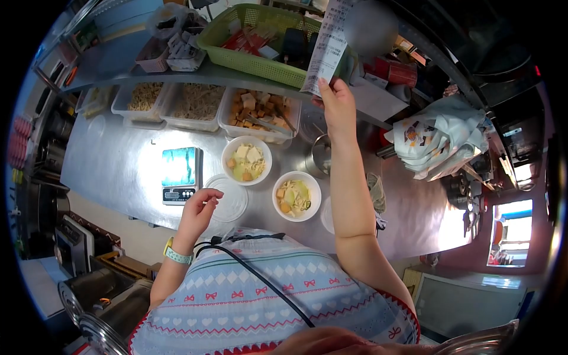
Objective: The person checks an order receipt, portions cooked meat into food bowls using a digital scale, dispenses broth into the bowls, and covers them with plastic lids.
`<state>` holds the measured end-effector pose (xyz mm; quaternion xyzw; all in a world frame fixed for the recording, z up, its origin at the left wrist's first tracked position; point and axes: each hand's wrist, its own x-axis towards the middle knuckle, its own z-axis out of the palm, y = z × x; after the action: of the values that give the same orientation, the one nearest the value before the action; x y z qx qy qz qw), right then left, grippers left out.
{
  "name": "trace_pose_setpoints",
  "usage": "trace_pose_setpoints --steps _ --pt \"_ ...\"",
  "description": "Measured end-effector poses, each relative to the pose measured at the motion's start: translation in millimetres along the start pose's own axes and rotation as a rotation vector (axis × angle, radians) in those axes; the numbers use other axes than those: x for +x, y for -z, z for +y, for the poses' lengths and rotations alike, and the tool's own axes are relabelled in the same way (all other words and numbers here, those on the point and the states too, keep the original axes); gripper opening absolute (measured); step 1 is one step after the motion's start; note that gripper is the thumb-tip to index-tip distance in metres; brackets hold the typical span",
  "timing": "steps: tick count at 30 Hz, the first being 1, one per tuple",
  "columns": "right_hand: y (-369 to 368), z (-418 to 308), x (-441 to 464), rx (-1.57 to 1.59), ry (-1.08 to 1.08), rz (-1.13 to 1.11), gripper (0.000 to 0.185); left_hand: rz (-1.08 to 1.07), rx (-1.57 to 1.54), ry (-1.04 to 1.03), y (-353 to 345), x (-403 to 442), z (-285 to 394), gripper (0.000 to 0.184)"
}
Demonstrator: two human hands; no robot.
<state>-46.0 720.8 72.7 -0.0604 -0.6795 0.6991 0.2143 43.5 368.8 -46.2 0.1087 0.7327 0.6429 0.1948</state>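
My right hand [338,109] is raised toward the shelf, its fingers pinching the lower end of a long printed receipt [329,53]. Loosely curled and holding nothing, my left hand [200,211] hovers at the left edge of a clear round lid [228,201]. Beside that hand is a digital kitchen scale [179,176]. Two white bowls stand on the steel counter: the farther bowl [247,161] has tofu cubes and noodles in it, the nearer bowl [297,196] has noodles, greens and fried tofu pieces.
Along the back are plastic tubs of noodle-like strands [193,102] and of tofu cubes with tongs [258,112]. A green basket [260,68] sits on the shelf above. A metal pot [319,157] stands right of the bowls. White plastic bags [438,136] hang at the right.
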Motion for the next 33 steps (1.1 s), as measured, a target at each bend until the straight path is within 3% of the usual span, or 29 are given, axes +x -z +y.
trace_pose_setpoints --steps 15,21,24,26,28,30,33 --pt "-2 7 -3 0.007 -0.035 0.008 0.026 0.002 -0.012 0.010 1 0 -3 0.017" --pt "0 40 -13 0.013 -0.146 -0.056 0.029 0.006 0.024 -0.001 10 -4 -21 0.016" --pt "10 98 -28 -0.077 -0.329 -0.255 0.030 0.063 0.050 0.011 17 -16 -28 0.017" --pt "14 141 -28 -0.524 -0.154 -0.313 0.027 0.101 0.020 0.054 23 -27 -34 0.018" --pt "-4 152 -25 -0.510 -0.164 -0.310 0.023 0.136 0.009 0.122 25 -39 -43 0.019" --pt "-27 160 -13 -0.794 0.005 -0.421 0.024 0.157 -0.050 0.203 26 -46 -51 0.019" --pt "-60 199 30 -0.949 0.110 -0.446 0.027 0.183 -0.032 0.188 26 -56 -63 0.019"
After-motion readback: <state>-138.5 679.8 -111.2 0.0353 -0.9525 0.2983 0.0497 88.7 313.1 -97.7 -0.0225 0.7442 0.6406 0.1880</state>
